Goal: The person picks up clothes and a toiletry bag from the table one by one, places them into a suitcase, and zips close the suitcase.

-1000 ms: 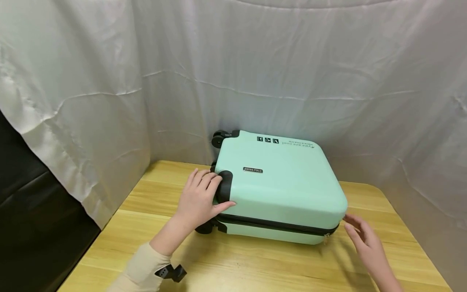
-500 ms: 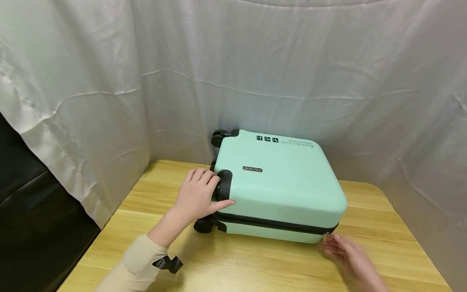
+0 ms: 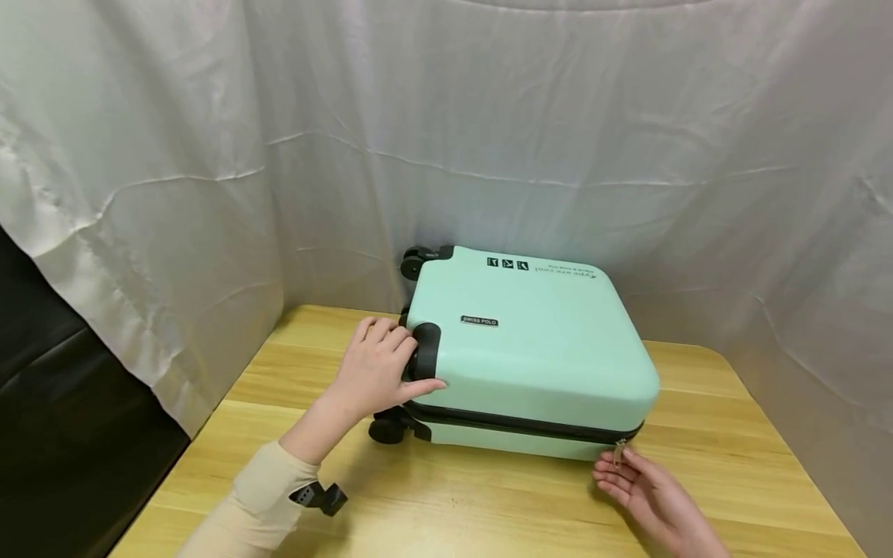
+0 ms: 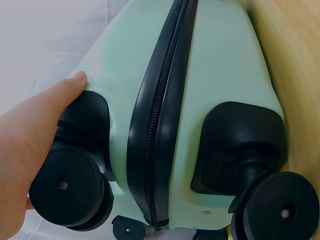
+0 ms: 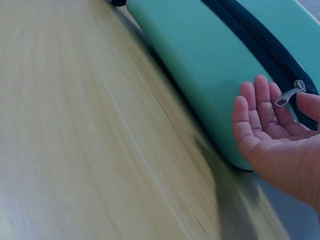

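A mint-green hard-shell suitcase (image 3: 537, 341) lies flat on the wooden table, its wheels to the left. My left hand (image 3: 377, 368) grips its near left upper corner, around the black wheel mount; the thumb (image 4: 70, 90) presses the shell and the fingertips are partly hidden. At the near right corner, my right hand (image 3: 645, 488) is palm up with its fingers loosely bent. The metal zipper pull (image 5: 287, 96) lies against its fingers, with the thumb close beside it. A black zipper band (image 4: 160, 110) runs along the side, its teeth joined where visible.
Grey-white fabric (image 3: 530, 139) hangs behind and at both sides of the table (image 3: 446, 504). Black material (image 3: 70, 403) shows at the left. The suitcase's far side is close to the back curtain. Black wheels (image 4: 282, 210) stick out from its left end.
My right hand has moved left and down from beside the suitcase's right corner to the zipper pull, turning palm up. The left hand keeps its hold; the suitcase has hardly shifted.
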`<action>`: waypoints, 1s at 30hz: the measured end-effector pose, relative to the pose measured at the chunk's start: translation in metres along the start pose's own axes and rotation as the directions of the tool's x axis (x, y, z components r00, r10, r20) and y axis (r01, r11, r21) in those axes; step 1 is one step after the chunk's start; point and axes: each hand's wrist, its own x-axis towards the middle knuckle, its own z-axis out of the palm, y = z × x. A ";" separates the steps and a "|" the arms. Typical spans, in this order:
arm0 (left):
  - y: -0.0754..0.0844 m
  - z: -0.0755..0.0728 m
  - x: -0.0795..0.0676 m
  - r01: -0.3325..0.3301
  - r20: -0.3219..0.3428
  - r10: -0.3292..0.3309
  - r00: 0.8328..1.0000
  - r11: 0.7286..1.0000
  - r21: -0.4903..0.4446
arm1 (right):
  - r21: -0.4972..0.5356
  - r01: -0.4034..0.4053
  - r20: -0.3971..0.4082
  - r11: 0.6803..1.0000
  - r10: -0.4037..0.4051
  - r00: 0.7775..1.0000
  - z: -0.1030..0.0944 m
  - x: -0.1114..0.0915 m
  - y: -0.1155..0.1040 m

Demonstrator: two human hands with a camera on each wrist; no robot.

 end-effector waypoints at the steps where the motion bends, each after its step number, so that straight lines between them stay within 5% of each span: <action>1: -0.001 0.000 0.000 -0.008 -0.011 0.008 1.000 1.000 -0.002 | 0.010 -0.002 0.004 1.000 0.002 1.000 0.000 0.000 0.001; 12: -0.007 -0.001 0.004 -0.020 -0.066 0.020 0.998 1.000 -0.004 | 0.218 -0.057 0.041 0.974 0.050 0.998 -0.002 0.003 0.005; 20: -0.008 -0.003 0.005 -0.017 -0.085 0.015 0.996 1.000 -0.018 | 0.423 -0.084 0.186 0.902 0.005 0.982 -0.005 0.011 0.017; 30: -0.008 -0.002 0.007 0.011 -0.102 -0.016 0.995 0.999 -0.046 | 0.488 -0.130 0.224 0.863 0.021 0.974 -0.003 0.017 0.020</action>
